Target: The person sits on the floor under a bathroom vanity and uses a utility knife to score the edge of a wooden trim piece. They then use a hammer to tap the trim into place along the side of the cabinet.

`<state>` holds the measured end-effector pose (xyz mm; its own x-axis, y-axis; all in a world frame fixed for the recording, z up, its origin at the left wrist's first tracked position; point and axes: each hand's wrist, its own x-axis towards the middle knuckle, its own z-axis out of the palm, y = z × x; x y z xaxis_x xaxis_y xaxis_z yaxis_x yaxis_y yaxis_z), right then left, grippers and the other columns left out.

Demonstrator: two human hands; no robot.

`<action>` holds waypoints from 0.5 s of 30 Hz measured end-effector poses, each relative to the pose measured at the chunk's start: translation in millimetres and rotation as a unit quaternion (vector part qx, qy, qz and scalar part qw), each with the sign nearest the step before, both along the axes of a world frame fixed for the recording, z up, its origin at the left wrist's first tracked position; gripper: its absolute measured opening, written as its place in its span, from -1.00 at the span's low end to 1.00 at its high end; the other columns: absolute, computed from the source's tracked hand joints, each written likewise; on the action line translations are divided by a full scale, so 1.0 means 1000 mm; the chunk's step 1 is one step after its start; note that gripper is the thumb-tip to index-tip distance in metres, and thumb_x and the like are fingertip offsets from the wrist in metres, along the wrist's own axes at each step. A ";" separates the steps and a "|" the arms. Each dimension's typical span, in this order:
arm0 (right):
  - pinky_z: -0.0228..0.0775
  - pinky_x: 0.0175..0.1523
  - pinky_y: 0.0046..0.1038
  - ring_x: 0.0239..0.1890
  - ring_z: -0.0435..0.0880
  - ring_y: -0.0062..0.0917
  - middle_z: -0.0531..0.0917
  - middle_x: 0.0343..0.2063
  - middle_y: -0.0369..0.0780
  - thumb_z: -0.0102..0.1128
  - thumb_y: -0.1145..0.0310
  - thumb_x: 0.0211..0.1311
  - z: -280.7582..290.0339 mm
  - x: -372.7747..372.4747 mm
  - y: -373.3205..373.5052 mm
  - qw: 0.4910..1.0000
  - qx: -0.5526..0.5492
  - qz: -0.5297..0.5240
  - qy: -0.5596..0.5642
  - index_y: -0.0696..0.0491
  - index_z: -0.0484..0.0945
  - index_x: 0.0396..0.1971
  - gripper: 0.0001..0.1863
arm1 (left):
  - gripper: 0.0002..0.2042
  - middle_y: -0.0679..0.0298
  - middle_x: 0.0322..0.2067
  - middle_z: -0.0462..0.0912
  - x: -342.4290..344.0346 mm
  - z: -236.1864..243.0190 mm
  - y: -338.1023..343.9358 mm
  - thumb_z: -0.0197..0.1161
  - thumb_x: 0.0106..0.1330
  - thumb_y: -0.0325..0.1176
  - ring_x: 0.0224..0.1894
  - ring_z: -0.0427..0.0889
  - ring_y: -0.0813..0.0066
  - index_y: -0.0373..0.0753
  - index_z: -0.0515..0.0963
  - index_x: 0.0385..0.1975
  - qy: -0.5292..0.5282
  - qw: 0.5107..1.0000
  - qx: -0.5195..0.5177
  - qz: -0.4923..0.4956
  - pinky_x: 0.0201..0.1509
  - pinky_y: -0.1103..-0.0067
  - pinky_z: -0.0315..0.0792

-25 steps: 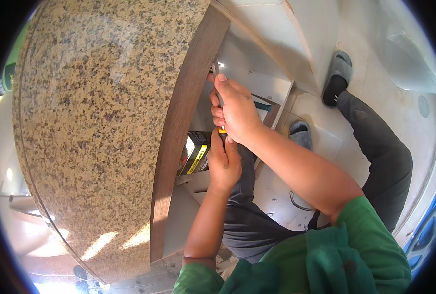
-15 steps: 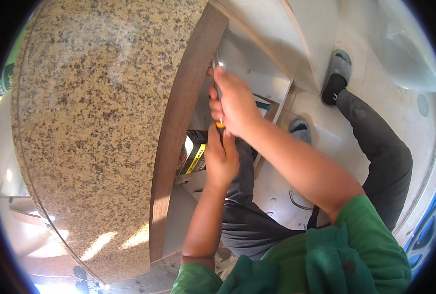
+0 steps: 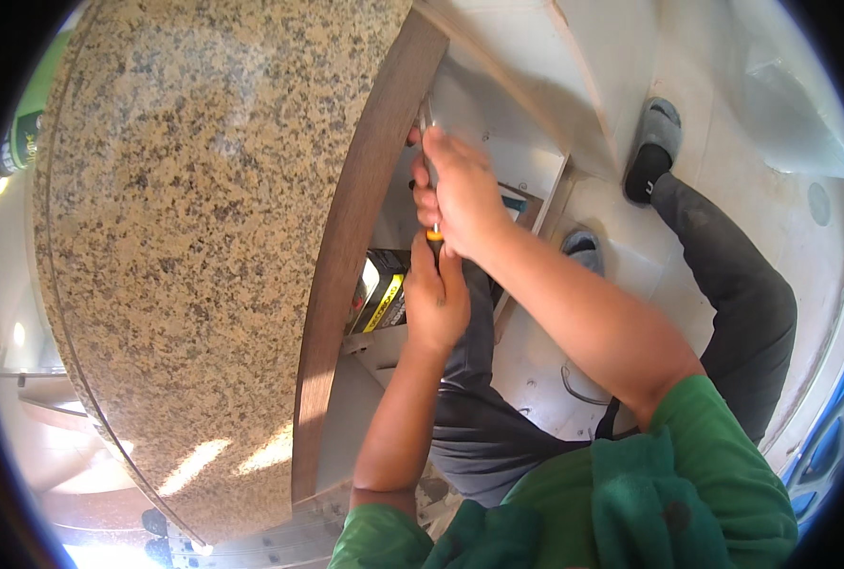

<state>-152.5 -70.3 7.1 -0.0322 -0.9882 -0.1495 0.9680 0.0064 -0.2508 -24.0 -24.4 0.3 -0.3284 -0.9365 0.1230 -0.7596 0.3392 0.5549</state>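
Observation:
My left hand (image 3: pixel 438 299) is closed around the dark handle of a screwdriver (image 3: pixel 434 236), whose yellow-orange collar shows just above the fingers. Farther along the tool, my right hand (image 3: pixel 467 201) wraps round its shaft, its thumb and fingers slightly blurred. Past the right fingertips a thin metal piece (image 3: pixel 426 116) shows against the inner side of a brown wooden cabinet edge (image 3: pixel 353 194); whether it is the screwdriver's tip or a fitting, I cannot tell. What the tool bears on is hidden.
A speckled stone countertop (image 3: pixel 194 237) fills the left. Below the hands, a black-and-yellow box (image 3: pixel 381 302) sits inside the white cabinet. A cabinet panel (image 3: pixel 526 57) rises at the top. My stretched leg (image 3: pixel 740 275) and grey slipper (image 3: pixel 662 128) lie to the right.
The view has shifted slightly, so the counter and both hands appear a little farther right. Both hands keep their hold on the screwdriver, and the right fingers have moved a little.

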 end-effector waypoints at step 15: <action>0.03 -0.58 -0.59 -0.63 0.22 -0.68 0.36 -0.53 -0.34 -0.01 -0.01 0.56 0.005 -0.009 -0.013 1.000 0.007 -0.025 0.014 0.03 0.45 -0.03 -0.62 | -0.67 -0.28 -0.34 0.63 -0.010 0.005 -0.008 0.00 0.55 -0.30 -0.27 0.65 -0.34 -0.46 0.34 0.11 0.021 1.000 0.014 -0.006 -0.29 0.17 0.50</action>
<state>-161.2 -83.0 11.8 -0.0850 -0.9832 -0.1613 0.9599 -0.0373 -0.2780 -33.9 -32.7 5.1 -0.3338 -0.9361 0.1108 -0.7317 0.3314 0.5957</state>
